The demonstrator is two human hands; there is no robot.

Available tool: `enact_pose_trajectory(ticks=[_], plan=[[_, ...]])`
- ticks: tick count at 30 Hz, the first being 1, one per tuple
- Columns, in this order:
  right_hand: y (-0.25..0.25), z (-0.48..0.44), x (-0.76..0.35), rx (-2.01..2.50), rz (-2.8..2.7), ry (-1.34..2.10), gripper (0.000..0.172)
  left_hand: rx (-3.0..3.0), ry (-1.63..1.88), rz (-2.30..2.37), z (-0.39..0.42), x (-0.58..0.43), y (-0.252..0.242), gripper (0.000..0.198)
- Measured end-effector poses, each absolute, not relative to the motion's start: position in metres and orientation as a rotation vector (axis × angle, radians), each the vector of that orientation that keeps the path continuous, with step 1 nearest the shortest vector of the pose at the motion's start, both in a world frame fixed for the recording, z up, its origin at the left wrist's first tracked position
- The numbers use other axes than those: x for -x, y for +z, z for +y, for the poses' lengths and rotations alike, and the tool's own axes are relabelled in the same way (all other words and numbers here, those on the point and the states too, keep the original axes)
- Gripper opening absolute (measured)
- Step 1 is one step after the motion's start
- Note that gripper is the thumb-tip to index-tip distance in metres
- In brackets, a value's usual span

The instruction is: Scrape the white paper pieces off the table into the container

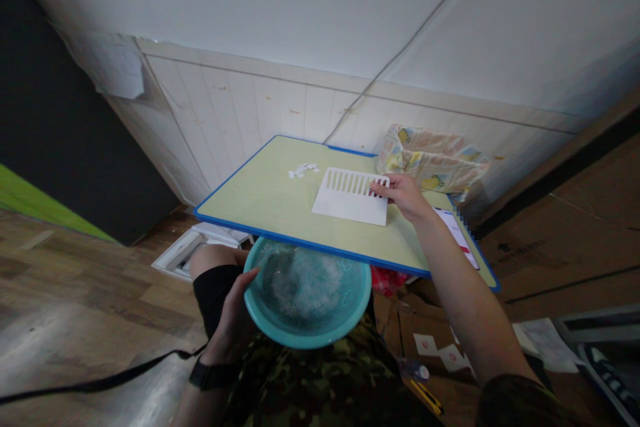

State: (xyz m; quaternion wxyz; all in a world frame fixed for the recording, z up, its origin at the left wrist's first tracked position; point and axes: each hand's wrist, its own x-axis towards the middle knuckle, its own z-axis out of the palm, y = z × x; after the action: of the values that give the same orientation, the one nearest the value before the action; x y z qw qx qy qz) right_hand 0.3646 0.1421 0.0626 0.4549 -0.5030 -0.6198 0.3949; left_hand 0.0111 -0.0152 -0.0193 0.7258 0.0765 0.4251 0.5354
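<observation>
A turquoise plastic basket (pixel 307 337) with perforated sides sits at my lap, just below the table's front edge. Whitish, translucent material (pixel 310 280) lies inside it, too blurred to name. My left hand (pixel 237 307) grips the basket's left rim, thumb over the edge. Above the table, my right hand (pixel 400 193) pinches the right end of a flat white plastic piece (pixel 350 207) with a row of long slots along its far side. A few small white bits (pixel 303 170) lie on the pale yellow tabletop (pixel 260 180) to its left.
A fabric bin with a fruit print (pixel 433 167) stands at the table's back right. A phone (pixel 457 237) lies by the right edge. Cardboard (pixel 575 233) is at the right; a yellow cutter (pixel 426 397) and paper cards lie below. A white frame-like object (pixel 175 253) is on the floor.
</observation>
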Motion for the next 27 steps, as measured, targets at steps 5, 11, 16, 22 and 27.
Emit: enact_pose_trajectory(ticks=[5, 11, 16, 22, 27], plan=[[0.063, 0.140, -0.363, 1.212, -1.565, 1.051, 0.043, -0.173, 1.194, 0.963, -0.015, -0.011, -0.021, 0.024], [0.067, 0.142, -0.372, 1.256, -1.459, 1.019, 0.041, -0.162, 1.171, 0.929, -0.015, -0.011, -0.019, 0.026], [0.069, 0.141, -0.372, 1.290, -1.513, 1.042, 0.042, -0.171, 1.185, 0.920, -0.015, -0.009, -0.023, 0.020], [0.070, 0.140, -0.372, 1.269, -1.518, 1.084, 0.039, -0.191, 1.167, 0.898, -0.017, -0.008, -0.025, 0.023], [0.071, 0.141, -0.376, 1.297, -1.562, 1.085, 0.042, -0.154, 1.179, 0.957, -0.017, -0.012, -0.015, 0.031]])
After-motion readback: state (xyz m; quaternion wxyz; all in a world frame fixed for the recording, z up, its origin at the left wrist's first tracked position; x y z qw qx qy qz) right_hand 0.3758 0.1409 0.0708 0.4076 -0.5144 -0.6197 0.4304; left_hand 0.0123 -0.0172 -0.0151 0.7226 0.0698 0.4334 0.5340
